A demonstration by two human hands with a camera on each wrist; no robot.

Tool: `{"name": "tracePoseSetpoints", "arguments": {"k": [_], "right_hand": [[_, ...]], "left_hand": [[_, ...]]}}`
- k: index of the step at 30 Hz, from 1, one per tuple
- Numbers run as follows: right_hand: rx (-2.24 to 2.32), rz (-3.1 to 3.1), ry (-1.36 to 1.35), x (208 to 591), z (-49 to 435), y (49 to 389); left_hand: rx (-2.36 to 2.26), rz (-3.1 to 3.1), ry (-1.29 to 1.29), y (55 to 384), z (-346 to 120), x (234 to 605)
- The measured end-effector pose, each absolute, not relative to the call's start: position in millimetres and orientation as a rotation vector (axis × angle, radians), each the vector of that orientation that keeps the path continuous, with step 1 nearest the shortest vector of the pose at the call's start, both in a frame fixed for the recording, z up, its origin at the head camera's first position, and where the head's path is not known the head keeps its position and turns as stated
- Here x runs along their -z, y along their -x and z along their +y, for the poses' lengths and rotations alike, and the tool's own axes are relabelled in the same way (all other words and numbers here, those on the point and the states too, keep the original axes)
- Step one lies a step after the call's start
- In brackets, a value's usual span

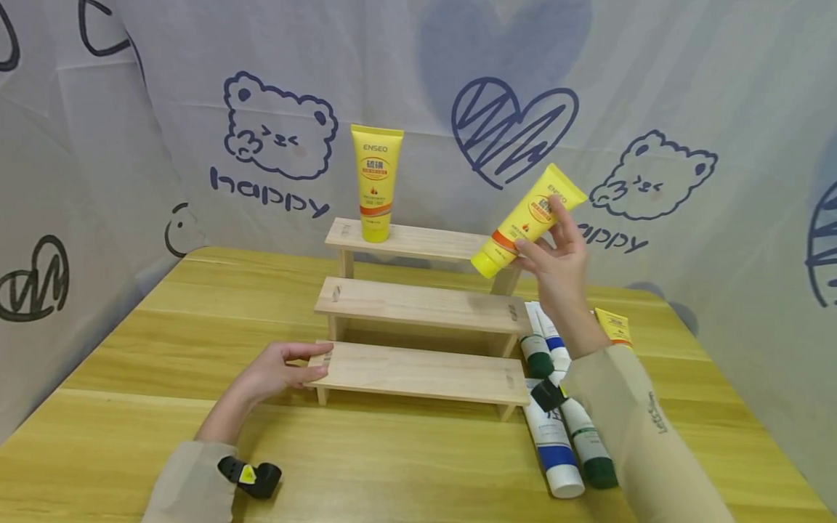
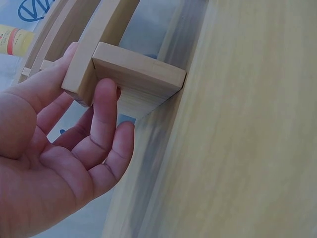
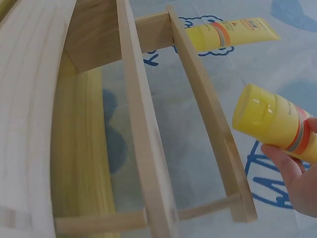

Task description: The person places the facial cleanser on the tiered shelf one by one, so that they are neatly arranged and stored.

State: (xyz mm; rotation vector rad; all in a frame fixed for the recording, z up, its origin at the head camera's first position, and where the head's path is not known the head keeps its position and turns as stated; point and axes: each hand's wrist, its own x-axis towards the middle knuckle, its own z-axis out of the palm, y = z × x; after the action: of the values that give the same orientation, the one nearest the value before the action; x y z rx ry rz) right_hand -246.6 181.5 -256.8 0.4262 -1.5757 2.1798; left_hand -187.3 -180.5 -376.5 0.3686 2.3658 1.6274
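Note:
A three-step wooden rack point(image 1: 418, 374) stands on the table. My left hand point(image 1: 277, 372) grips the left end of its lowest step; in the left wrist view the thumb lies on top of the board point(image 2: 101, 34) and curled fingers reach beneath it. My right hand point(image 1: 556, 254) pinches a yellow tube point(image 1: 523, 221), tilted with its cap point(image 3: 252, 111) down to the left, close to the right end of the top step. A second yellow tube point(image 1: 375, 181) stands upright on its cap at the left end of that top step.
Right of the rack, partly behind my right forearm, lie white tubes with blue bands point(image 1: 552, 450) and grey tubes with green caps point(image 1: 595, 450). Another yellow tube point(image 1: 615, 327) lies behind them. A printed cloth point(image 1: 405, 65) hangs behind the table point(image 1: 163, 341).

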Motion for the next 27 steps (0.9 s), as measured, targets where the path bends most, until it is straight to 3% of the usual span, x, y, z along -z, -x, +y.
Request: {"name": "tracePoseSetpoints", "arguments": {"k": [27], "right_hand": [[-1.708,-1.877,-0.615,239.6,118.8,280.4]], "left_hand": [[-1.636,2.361,-0.382,187.1,-181.1,376.5]]}}
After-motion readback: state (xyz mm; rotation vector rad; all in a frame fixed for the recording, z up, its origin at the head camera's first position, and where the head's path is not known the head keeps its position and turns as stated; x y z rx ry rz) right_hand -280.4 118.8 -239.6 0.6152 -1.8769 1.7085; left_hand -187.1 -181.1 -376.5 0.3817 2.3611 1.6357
